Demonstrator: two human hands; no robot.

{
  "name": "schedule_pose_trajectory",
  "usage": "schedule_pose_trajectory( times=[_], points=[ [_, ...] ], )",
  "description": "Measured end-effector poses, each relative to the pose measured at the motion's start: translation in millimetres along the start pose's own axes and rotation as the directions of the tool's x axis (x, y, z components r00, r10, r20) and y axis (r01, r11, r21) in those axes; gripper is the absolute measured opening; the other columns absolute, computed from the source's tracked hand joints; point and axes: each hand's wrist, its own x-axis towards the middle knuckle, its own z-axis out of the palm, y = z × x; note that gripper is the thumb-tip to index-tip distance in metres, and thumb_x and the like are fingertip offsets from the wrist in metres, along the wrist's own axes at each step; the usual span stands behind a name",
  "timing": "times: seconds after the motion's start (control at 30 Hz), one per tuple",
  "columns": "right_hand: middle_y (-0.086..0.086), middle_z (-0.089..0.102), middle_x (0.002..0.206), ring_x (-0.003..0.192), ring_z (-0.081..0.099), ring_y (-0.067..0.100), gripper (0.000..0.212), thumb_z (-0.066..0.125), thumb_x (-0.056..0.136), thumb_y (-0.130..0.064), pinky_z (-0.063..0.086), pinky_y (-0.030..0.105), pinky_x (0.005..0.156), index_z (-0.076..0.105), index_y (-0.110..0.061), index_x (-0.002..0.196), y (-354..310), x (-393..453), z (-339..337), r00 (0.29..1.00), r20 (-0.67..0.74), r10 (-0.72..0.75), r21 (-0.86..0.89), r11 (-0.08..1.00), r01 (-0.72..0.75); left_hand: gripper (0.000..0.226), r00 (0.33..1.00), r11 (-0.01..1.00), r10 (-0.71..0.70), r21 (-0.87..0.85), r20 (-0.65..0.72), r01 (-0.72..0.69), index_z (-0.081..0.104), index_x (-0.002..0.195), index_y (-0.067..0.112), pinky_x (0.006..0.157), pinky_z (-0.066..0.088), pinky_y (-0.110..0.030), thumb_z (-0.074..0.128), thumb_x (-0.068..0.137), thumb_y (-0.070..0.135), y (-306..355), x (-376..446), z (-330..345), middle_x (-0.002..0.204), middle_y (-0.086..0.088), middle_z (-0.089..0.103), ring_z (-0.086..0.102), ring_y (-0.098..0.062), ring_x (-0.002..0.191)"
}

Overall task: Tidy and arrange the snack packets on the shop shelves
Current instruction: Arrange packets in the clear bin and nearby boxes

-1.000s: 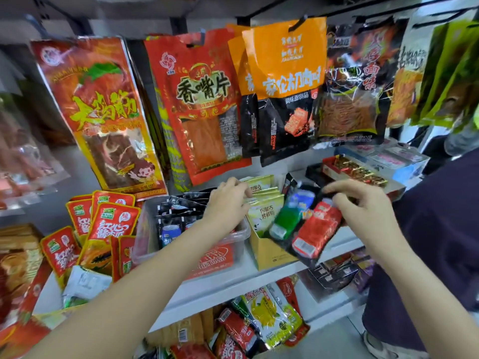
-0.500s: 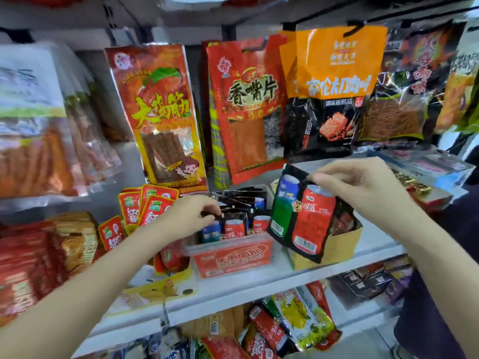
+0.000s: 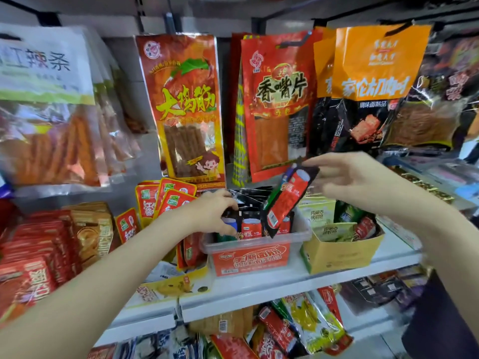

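Between the hands, right hand [image 3: 355,182] is pinching a red packet [image 3: 286,200] over the tub [image 3: 259,244], left hand [image 3: 210,211] gripping packets inside.

Red-and-black snack packet [image 3: 286,200] hangs tilted, pinched at its top corner, bottom end dipping into the clear tub [image 3: 259,244]. More of the same packets [image 3: 250,225] stand upright right below it.

Glossy plastic snack packet [image 3: 285,200]; clear plastic tub [image 3: 259,243]; matt cardboard box [image 3: 339,255].
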Motion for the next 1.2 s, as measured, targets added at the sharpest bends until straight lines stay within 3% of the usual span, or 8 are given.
schedule_pose_trajectory(
  times=[0.1, 0.2, 0.3, 0.43, 0.57, 0.67, 1.0, 1.2],
  points=[
    [-0.002, 0.067, 0.075, 0.067, 0.062, 0.006, 0.007, 0.067, 0.082, -0.016, 0.054, 0.023, 0.071, 0.071, -0.014, 0.088, 3, 11, 2, 0.934, -0.296, -0.2, -0.419, 0.906, 0.061, 0.061, 0.999, 0.999, -0.052, -0.01, -0.001, 0.052, 0.042, 0.133, 0.02, 0.104, 0.034, -0.037, 0.066, 0.081, 0.041, -4, 10, 2, 0.146, -0.009, 0.028, 0.034, -0.03, 0.13],
    [0.005, 0.047, 0.091, 0.084, 0.046, 0.021, 0.017, 0.068, 0.081, -0.024, 0.042, 0.034, 0.078, 0.07, -0.01, 0.09, 10, 26, 14, 0.94, -0.228, -0.254, -0.578, 0.812, 0.079, 0.052, 0.993, 0.998, -0.065, -0.023, -0.104, 0.063, 0.043, 0.125, 0.015, 0.087, 0.042, -0.032, 0.068, 0.082, 0.027, -4, 14, 1, 0.127, -0.008, 0.046, 0.049, -0.024, 0.112],
    [0.01, 0.048, 0.105, 0.099, 0.044, 0.028, 0.015, 0.064, 0.085, -0.018, 0.036, 0.036, 0.087, 0.065, -0.006, 0.094, 13, 40, 28, 0.922, -0.118, -0.37, -0.573, 0.783, 0.241, 0.049, 0.982, 0.998, -0.053, -0.042, -0.181, 0.046, 0.039, 0.121, 0.015, 0.074, 0.041, -0.031, 0.067, 0.081, 0.012, -7, 15, -3, 0.116, -0.008, 0.054, 0.052, -0.024, 0.101],
    [0.001, 0.057, 0.082, 0.069, 0.051, 0.009, 0.007, 0.052, 0.093, -0.015, 0.034, 0.016, 0.061, 0.056, -0.01, 0.091, 14, 52, 47, 0.936, 0.098, -0.338, -0.434, 0.832, 0.346, 0.051, 0.992, 0.995, -0.016, -0.097, -0.124, 0.004, 0.041, 0.127, 0.017, 0.077, 0.048, -0.035, 0.064, 0.083, 0.008, -15, 12, -9, 0.109, -0.008, 0.056, 0.054, -0.021, 0.09],
    [0.003, 0.058, 0.071, 0.062, 0.051, 0.016, 0.004, 0.053, 0.092, -0.014, 0.037, 0.025, 0.058, 0.055, -0.01, 0.091, 11, 58, 32, 0.914, -0.06, -0.401, -0.502, 0.803, 0.32, 0.04, 0.996, 0.995, 0.0, -0.098, -0.089, -0.009, 0.051, 0.123, 0.015, 0.076, 0.045, -0.031, 0.062, 0.085, 0.012, -22, 14, -10, 0.099, -0.003, 0.056, 0.051, -0.015, 0.083],
    [-0.002, 0.058, 0.067, 0.059, 0.049, 0.003, 0.005, 0.054, 0.091, -0.012, 0.036, 0.012, 0.056, 0.054, -0.011, 0.087, 4, 55, 10, 0.888, -0.169, -0.428, -0.398, 0.854, 0.336, 0.037, 0.994, 1.0, 0.009, -0.028, -0.108, -0.012, 0.051, 0.122, 0.016, 0.073, 0.042, -0.027, 0.061, 0.087, 0.017, -23, 16, -9, 0.102, -0.001, 0.057, 0.048, -0.013, 0.084],
    [-0.001, 0.064, 0.077, 0.068, 0.053, 0.008, 0.009, 0.059, 0.089, -0.015, 0.038, 0.02, 0.061, 0.064, -0.011, 0.094, 19, 65, 84, 0.933, 0.135, -0.335, -0.316, 0.878, 0.361, 0.012, 0.979, 0.993, -0.043, 0.095, -0.2, 0.063, 0.059, 0.084, 0.021, 0.075, 0.036, -0.028, 0.053, 0.092, 0.028, -26, 10, -14, 0.085, 0.006, 0.057, 0.054, -0.015, 0.086],
    [-0.002, 0.047, 0.127, 0.12, 0.036, 0.016, 0.047, 0.067, 0.082, -0.034, 0.031, 0.027, 0.097, 0.052, -0.022, 0.124, 42, 66, 102, 0.966, 0.203, -0.157, -0.42, 0.878, 0.231, 0.028, 0.998, 1.0, -0.023, 0.017, -0.054, 0.024, 0.063, 0.113, 0.018, 0.092, 0.046, -0.032, 0.05, 0.093, 0.032, -30, 4, -23, 0.115, 0.001, 0.064, 0.057, -0.015, 0.105]
  ],
)
